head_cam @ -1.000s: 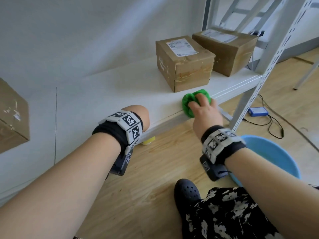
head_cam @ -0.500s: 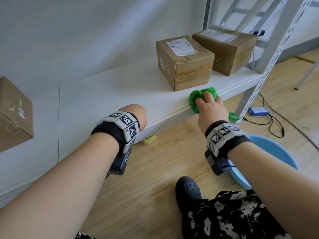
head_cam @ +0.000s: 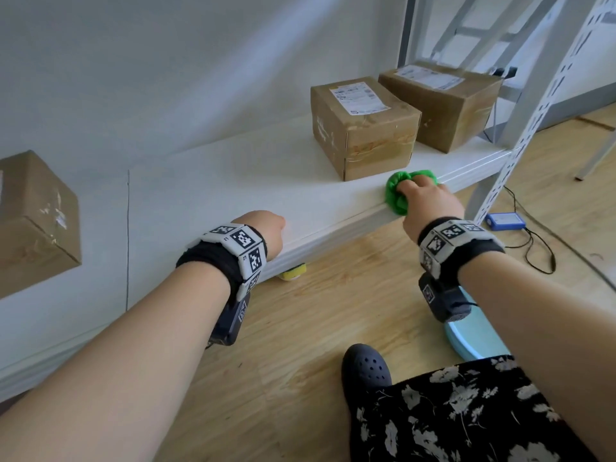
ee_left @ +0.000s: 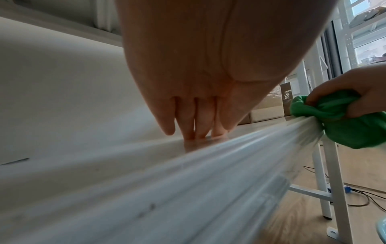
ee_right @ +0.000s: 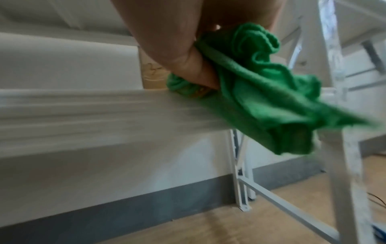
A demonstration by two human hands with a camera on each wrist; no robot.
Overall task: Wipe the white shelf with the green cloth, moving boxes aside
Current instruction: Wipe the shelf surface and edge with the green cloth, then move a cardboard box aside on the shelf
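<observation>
My right hand (head_cam: 425, 198) grips the bunched green cloth (head_cam: 398, 191) on the front edge of the white shelf (head_cam: 233, 195), just in front of the nearer cardboard box (head_cam: 363, 128). In the right wrist view the cloth (ee_right: 271, 99) hangs over the shelf lip (ee_right: 104, 112) below my curled fingers (ee_right: 188, 66). A second cardboard box (head_cam: 443, 101) stands at the shelf's right end, beside the first. My left hand (head_cam: 266, 228) rests on the shelf edge farther left; in the left wrist view its straight fingers (ee_left: 196, 122) touch the shelf top (ee_left: 62, 115) and hold nothing.
A third cardboard box (head_cam: 33, 221) sits at the shelf's far left. White perforated uprights (head_cam: 533, 121) frame the shelf's right end. On the wooden floor lie a light blue basin (head_cam: 473, 335), a blue device with cables (head_cam: 505, 220), a yellow object (head_cam: 293, 273) under the shelf, and my dark shoe (head_cam: 366, 368).
My right hand slid the green cloth to the right along the shelf's front edge, past the nearer box's front. The left hand stayed on the edge.
</observation>
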